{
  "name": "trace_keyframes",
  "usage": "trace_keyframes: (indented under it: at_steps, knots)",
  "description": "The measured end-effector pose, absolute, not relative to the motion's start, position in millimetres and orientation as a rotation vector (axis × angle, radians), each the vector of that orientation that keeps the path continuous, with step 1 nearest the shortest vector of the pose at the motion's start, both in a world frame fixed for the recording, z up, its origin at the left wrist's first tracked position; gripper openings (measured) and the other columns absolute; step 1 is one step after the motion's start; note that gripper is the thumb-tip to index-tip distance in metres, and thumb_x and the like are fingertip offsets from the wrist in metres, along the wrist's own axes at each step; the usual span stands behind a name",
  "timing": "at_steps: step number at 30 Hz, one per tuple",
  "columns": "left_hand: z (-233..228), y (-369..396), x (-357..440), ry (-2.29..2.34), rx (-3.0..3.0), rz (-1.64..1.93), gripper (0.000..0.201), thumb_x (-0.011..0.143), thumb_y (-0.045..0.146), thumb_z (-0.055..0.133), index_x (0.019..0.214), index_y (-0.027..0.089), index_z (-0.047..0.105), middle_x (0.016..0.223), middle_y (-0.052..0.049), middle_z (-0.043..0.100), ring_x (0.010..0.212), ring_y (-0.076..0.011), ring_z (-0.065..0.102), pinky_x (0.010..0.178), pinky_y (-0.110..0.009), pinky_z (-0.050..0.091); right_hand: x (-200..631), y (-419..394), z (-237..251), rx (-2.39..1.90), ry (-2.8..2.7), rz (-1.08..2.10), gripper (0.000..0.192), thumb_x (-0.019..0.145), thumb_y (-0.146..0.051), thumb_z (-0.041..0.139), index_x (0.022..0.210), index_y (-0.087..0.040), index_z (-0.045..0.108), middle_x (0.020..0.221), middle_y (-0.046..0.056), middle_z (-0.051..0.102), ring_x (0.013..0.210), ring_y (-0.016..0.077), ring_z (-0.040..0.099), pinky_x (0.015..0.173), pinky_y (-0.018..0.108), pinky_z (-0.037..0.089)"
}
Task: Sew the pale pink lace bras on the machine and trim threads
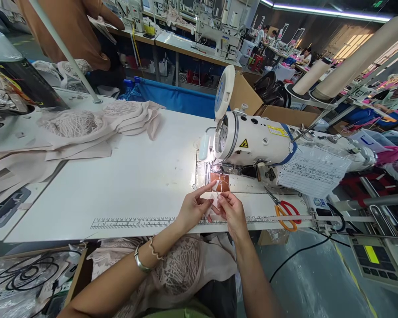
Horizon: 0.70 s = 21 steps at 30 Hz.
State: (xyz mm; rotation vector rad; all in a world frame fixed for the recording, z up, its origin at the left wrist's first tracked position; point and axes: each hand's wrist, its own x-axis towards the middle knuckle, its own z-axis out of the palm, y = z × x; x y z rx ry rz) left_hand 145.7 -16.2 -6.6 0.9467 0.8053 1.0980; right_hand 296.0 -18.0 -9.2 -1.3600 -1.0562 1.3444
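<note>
Small white fabric piece (215,202) pinched between left hand (194,207), right hand (231,210) fingertips.

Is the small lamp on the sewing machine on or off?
On. The lamp by the sewing machine head glows, and a bright glare falls on the table under it.

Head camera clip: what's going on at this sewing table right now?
A person sits at a white sewing machine, both hands together in front of its needle area. The left hand and right hand pinch a small pale fabric piece between the fingertips, left index finger pointing at the lit plate. Orange-handled scissors lie to the right. A pile of lace garments sits at the table's far left.
</note>
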Motion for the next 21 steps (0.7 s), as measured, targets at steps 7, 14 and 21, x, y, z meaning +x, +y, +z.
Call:
trace_keyframes:
  at_steps: [7,14,21]
  knots:
    - [-3,-17,149,0.895,0.863,1.245,0.077,0.083,0.041,0.076,0.149,0.013,0.049,0.072,-0.004,0.076,0.069,-0.0221,0.076,0.073,-0.034,0.064,305,-49,-2,-1.512,-1.619,0.648,0.028,0.087,-0.050,0.068,0.088,-0.022,0.069,0.057,-0.006,0.051,0.049,0.0116,0.042,0.052,0.025,0.035]
    - [-6,-16,152,0.931,0.760,1.359,0.067,0.080,0.034,0.079,0.140,0.015,0.059,0.095,-0.009,0.080,0.091,-0.0262,0.077,0.088,-0.039,0.061,286,-52,-16,-1.425,-1.694,0.419,0.020,0.095,-0.028,0.058,0.082,-0.022,0.072,0.075,0.002,0.065,0.065,0.0152,0.061,0.063,0.024,0.046]
    - [5,-36,139,1.144,1.064,1.448,0.022,0.085,0.033,0.073,0.102,0.020,0.074,0.097,-0.005,0.077,0.092,-0.0186,0.070,0.088,-0.031,0.055,327,-31,-5,-1.513,-1.645,0.581,0.031,0.096,-0.038,0.053,0.071,-0.022,0.062,0.071,0.000,0.060,0.058,0.0136,0.054,0.058,0.024,0.043]
